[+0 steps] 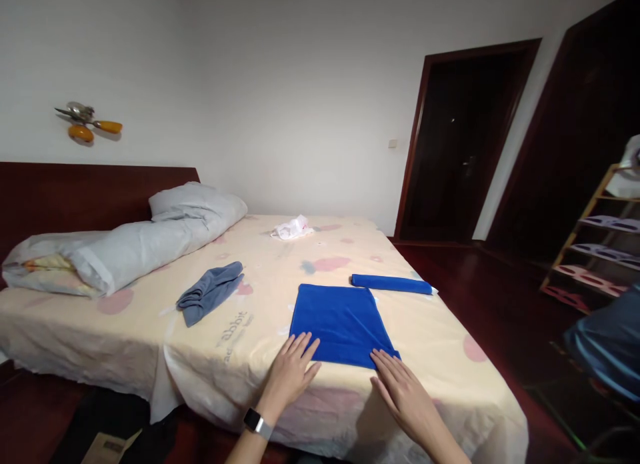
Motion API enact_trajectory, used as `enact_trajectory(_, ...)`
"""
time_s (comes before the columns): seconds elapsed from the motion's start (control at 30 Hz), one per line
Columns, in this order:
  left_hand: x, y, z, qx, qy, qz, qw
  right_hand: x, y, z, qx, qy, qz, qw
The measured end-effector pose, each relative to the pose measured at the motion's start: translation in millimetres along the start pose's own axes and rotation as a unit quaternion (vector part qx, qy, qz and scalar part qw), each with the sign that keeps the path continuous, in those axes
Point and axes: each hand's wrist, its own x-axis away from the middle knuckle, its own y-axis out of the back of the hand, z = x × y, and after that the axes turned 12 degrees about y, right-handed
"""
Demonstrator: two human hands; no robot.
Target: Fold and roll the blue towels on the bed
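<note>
One left hand (294,372), one right hand (403,389), grip spread, touching flat, lightly wrinkled, four-sided blue cloth (339,323)

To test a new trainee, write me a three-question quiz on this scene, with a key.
1. True or false: the left hand and right hand both touch the flat, four-sided blue fabric cloth.
2. On which arm is the square-faced watch with a pale band worn? A) left B) right
3. What colour is the crumpled fabric cloth beside the dark printed lettering on the pale-yellow bedsheet?

Key: 1. True; 2. A; 3. grey-blue.
</note>
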Motion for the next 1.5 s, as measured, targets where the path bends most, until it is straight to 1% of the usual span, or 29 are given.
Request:
enact_trajectory(0.13,18.7,-7.7,19.8,0.004,0.026,-0.007,1.0,7.2,5.9,-16.7,0.0,-0.011,0.009,1.0)
enact_trajectory(0.27,25.7,-6.2,29.4,0.013,0.019,-0.007,1.0,10.1,15.2,-23.3,-0.035,-0.041,0.028,0.998)
enact_trajectory(0.37,22.7,-2.1,30.7,0.028,0.019,-0.003,0.999,3.6,25.4,-22.8,-0.079,-0.068,0.037,0.994)
enact_trajectory(0.47,16.0,2.9,33.3,0.062,0.027,0.008,0.998,-7.3,34.8,-25.6,-0.122,-0.088,0.059,0.987)
enact_trajectory(0.57,8.3,10.0,39.8,0.11,0.053,0.047,0.991,-16.0,39.2,-33.8,-0.156,-0.093,0.087,0.979)
enact_trajectory(0.63,3.4,15.5,45.5,0.153,0.075,0.075,0.983,-18.3,39.6,-40.3,-0.184,-0.101,0.091,0.973)
enact_trajectory(0.73,-3.6,22.2,53.5,0.232,0.11,0.113,0.96,-17.6,39.8,-48.2,-0.246,-0.15,0.067,0.955)
enact_trajectory(0.83,-10.2,23.7,58.7,0.294,0.157,0.133,0.933,-17.9,40.4,-52.3,-0.316,-0.222,0.037,0.922)
enact_trajectory(0.93,-13.6,18.3,61.2,0.333,0.201,0.137,0.911,-21.0,38.6,-54.5,-0.349,-0.28,0.026,0.894)
enact_trajectory(1.0,-12.1,11.7,62.3,0.335,0.22,0.134,0.906,-21.8,34.9,-56.0,-0.352,-0.3,0.022,0.886)
enact_trajectory(1.07,-8.0,4.6,63.5,0.312,0.221,0.125,0.916,-19.1,29.3,-57.2,-0.335,-0.293,0.02,0.895)
enact_trajectory(1.17,-1.7,-2.9,65.5,0.286,0.209,0.108,0.929,-9.5,20.1,-58.7,-0.276,-0.25,0.023,0.928)
enact_trajectory(1.27,0.1,-3.2,67.0,0.312,0.211,0.102,0.921,0.9,17.0,-60.9,-0.244,-0.224,0.015,0.943)
enact_trajectory(1.33,0.5,-0.2,67.4,0.344,0.212,0.104,0.909,6.6,21.6,-63.3,-0.252,-0.206,0.002,0.945)
enact_trajectory(1.4,2.8,3.7,67.1,0.365,0.211,0.106,0.9,12.3,31.3,-65.3,-0.263,-0.177,-0.006,0.948)
enact_trajectory(1.5,11.7,8.0,65.6,0.353,0.207,0.102,0.907,21.3,47.7,-63.3,-0.272,-0.153,0.003,0.95)
